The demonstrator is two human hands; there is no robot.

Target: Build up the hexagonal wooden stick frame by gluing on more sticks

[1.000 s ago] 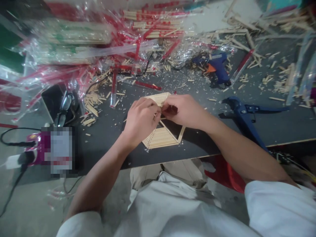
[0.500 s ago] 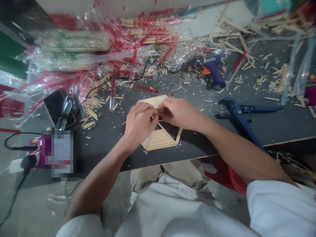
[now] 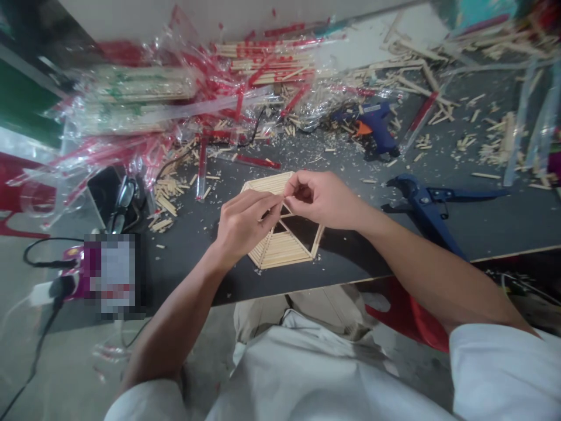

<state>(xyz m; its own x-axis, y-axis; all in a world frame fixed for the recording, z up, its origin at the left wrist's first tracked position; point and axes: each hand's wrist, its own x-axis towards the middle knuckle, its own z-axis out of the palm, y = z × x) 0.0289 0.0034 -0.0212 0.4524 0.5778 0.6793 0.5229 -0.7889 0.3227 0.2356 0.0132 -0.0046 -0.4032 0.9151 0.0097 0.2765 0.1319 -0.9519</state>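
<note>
Left hand (image 3: 245, 227), right hand (image 3: 323, 197), fingers pinched, can't tell on what, over one stick frame (image 3: 284, 254) on the bench (image 3: 350, 251); one cutter (image 3: 423, 202), one glue gun (image 3: 381, 130) rightward, scraps (image 3: 170, 188) crowding beyond, one pair of glasses (image 3: 125, 196) off left

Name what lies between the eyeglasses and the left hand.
In the head view, short wooden sticks, then dark tabletop, lie between the eyeglasses and left hand.
</note>
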